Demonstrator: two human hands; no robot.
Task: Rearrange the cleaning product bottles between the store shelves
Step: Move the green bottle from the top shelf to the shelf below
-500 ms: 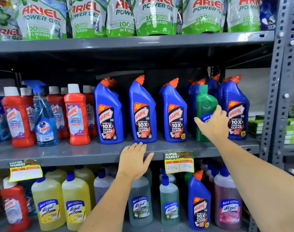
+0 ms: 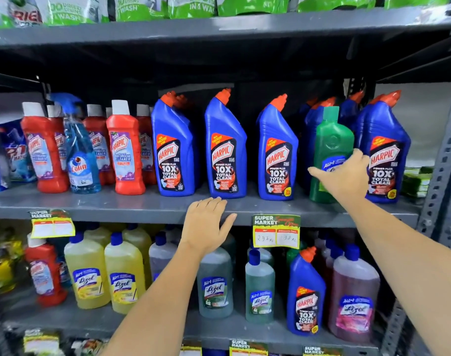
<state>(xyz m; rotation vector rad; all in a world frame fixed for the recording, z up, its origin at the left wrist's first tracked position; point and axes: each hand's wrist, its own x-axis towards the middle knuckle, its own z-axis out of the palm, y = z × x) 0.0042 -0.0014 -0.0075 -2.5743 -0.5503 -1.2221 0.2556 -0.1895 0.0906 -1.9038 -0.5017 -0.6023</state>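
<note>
A green Lizol bottle (image 2: pixel 331 140) stands on the middle shelf (image 2: pixel 142 205) among blue Harpic bottles (image 2: pixel 225 147). My right hand (image 2: pixel 343 176) wraps around the green bottle's lower front, thumb to the left, fingers on its right side. My left hand (image 2: pixel 206 224) rests flat on the front edge of the middle shelf, fingers apart, holding nothing. On the lower shelf a single blue Harpic bottle (image 2: pixel 305 294) stands between green Lizol bottles (image 2: pixel 259 286) and a pink Lizol bottle (image 2: pixel 354 294).
Red Harpic bathroom cleaner bottles (image 2: pixel 125 147) and a blue Colin spray bottle (image 2: pixel 80 155) fill the middle shelf's left. Yellow Lizol bottles (image 2: pixel 86 273) stand lower left. Ariel pouches (image 2: pixel 72 11) line the top shelf. A grey upright post (image 2: pixel 448 163) borders the right. A price tag (image 2: pixel 276 231) hangs on the shelf edge.
My right hand has closed in around the green bottle. The view has moved closer to the shelves. My left hand stays on the shelf edge.
</note>
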